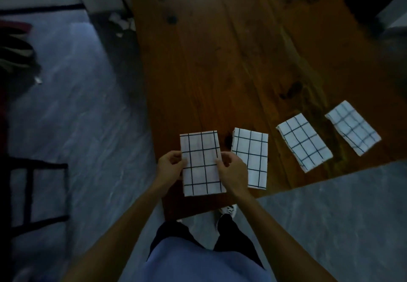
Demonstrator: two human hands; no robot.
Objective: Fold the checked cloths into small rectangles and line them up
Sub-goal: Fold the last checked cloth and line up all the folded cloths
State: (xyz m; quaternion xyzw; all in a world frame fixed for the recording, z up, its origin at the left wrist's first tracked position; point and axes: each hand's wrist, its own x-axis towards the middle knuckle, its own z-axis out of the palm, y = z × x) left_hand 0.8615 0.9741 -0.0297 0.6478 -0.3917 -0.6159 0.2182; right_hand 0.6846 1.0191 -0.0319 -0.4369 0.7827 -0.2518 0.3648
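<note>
Checked cloth point(201, 162), folded into a small white rectangle crossed by dark grid lines, is held over the near left corner of the wooden table point(220, 61). Its left edge is pinched by the left hand point(170, 168), with the fingers curled round the border at mid-height. Its right edge is gripped in the same way by the right hand point(231, 169), thumb laid on the top face. Whether the cloth lies flat on the wood or is lifted slightly cannot be told.

Just beside it to the right, a second folded cloth point(251, 157) is laid flat on the table, with a narrow strip of wood between the two. Further right, a third folded cloth point(305, 141) and a fourth folded cloth point(352, 127) are set in the same row, each turned at a slant and apart from its neighbour.

Below the table edge, a shoe point(229, 210) and dark trouser legs are seen on the grey floor point(88, 116). A dark chair frame point(30, 193) stands at the far left.
</note>
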